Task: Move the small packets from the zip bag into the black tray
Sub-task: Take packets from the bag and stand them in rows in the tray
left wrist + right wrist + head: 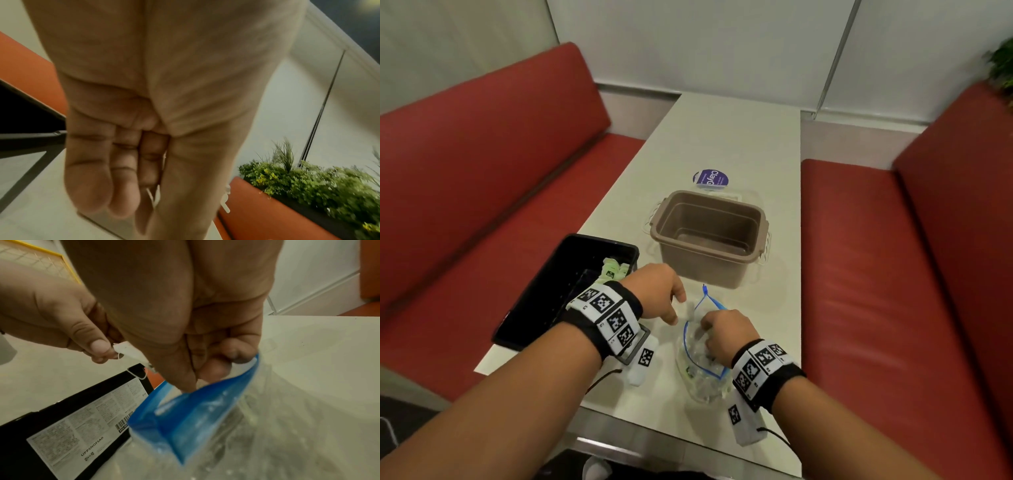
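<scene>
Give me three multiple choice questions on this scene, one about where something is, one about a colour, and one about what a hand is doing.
1. Where is the black tray relative to the zip bag?
A. to its left
B. to its right
C. under it

2. What colour is the bag's zip strip?
A. red
B. blue
C. green

3. What is the left hand doing?
A. resting flat on the table
B. pinching a small packet
C. holding the brown tub

Answers:
1. A, the head view shows the tray left of the bag.
2. B, the strip is blue in the right wrist view.
3. B, thumb and finger pinch the packet.
</scene>
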